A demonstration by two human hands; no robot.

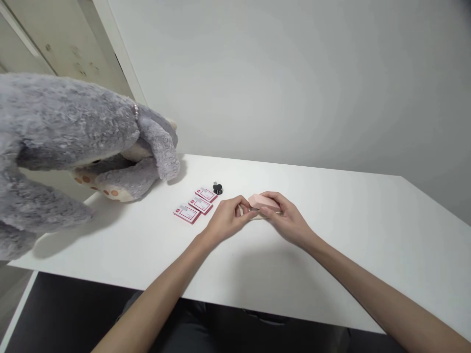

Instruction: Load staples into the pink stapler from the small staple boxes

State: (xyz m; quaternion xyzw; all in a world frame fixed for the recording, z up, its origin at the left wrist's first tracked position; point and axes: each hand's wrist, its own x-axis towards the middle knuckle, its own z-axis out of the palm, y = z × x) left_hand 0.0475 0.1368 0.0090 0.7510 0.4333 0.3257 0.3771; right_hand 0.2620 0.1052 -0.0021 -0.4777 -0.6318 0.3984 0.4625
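Note:
My right hand (289, 218) is wrapped round the right part of a pink stapler (262, 201), its thumb along the near side. At the stapler's left end, my left hand (231, 215) has thumb and fingers closed in a pinch by a small metal part. A thin pale base edge (259, 217) shows below the pink body, just over the white table. Whether anything small is between the left fingertips is hidden. Left of my left hand lie three red-and-white boxes, the nearest box (187, 213) among them, each with a small grey strip on top.
Behind the boxes lies a small black object with metal parts (218, 188). A large grey plush toy (73, 117) leans over the left end of the white table (331, 274). A plain wall (279, 88) stands along the table's back edge.

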